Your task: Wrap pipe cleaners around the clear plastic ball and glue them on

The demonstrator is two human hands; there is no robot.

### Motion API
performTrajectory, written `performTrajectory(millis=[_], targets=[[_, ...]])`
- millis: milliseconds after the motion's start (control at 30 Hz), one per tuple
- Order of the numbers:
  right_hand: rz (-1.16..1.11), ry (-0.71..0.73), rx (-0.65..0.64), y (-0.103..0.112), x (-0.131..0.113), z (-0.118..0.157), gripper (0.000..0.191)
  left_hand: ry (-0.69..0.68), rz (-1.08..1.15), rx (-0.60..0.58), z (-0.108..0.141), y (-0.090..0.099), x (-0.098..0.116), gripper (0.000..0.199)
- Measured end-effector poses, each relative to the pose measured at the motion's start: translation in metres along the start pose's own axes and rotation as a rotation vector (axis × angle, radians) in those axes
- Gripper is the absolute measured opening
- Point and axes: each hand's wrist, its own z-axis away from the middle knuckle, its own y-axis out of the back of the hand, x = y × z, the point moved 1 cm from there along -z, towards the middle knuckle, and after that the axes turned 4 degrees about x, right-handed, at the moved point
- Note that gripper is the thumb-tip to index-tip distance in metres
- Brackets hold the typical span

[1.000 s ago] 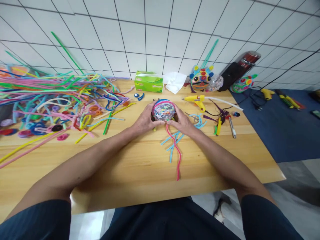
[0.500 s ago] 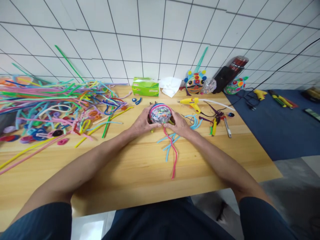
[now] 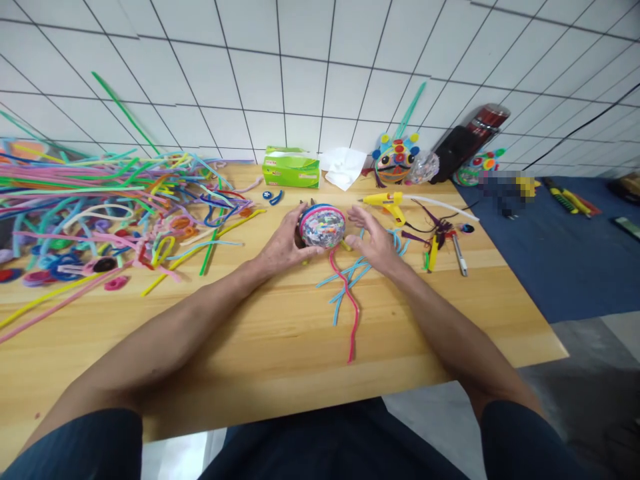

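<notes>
A round ball (image 3: 324,228) with a speckled, shiny surface and pink and blue pipe cleaner bands sits at the middle of the table. My left hand (image 3: 284,245) is closed round its left side, thumb along the near edge. My right hand (image 3: 373,241) is just right of the ball, apart from it, with fingers spread and nothing in them. From the ball's near side a pink pipe cleaner (image 3: 354,310) trails toward the front edge. It crosses several light-blue pipe cleaner pieces (image 3: 340,293) lying under and beside my right hand.
A large heap of pipe cleaners (image 3: 100,200) covers the table's left. Behind the ball stand a green tissue pack (image 3: 291,168) and a crumpled tissue (image 3: 343,168). Rightward are a yellow glue gun (image 3: 390,205), a decorated animal-face ball (image 3: 397,160), a white pen (image 3: 460,255) and a dark bottle (image 3: 470,140).
My right hand has let go of the ball and moved right, its fingers spreading. My left hand keeps its hold. The view has shifted slightly.
</notes>
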Motion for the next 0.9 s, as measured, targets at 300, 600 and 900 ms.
performTrajectory(millis=[300, 600, 900], targets=[[-0.302, -0.094, 0.379, 0.017, -0.016, -0.008, 0.056, -0.037, -0.009, 0.018, 0.000, 0.004, 0.009, 0.097], [-0.334, -0.110, 0.482, 0.048, -0.043, -0.015, 0.052, 0.006, 0.021, 0.008, -0.001, 0.003, 0.006, 0.099], [-0.061, -0.096, 0.334, 0.069, -0.056, -0.003, 0.030, -0.080, -0.031, 0.008, 0.001, 0.006, 0.007, 0.095]])
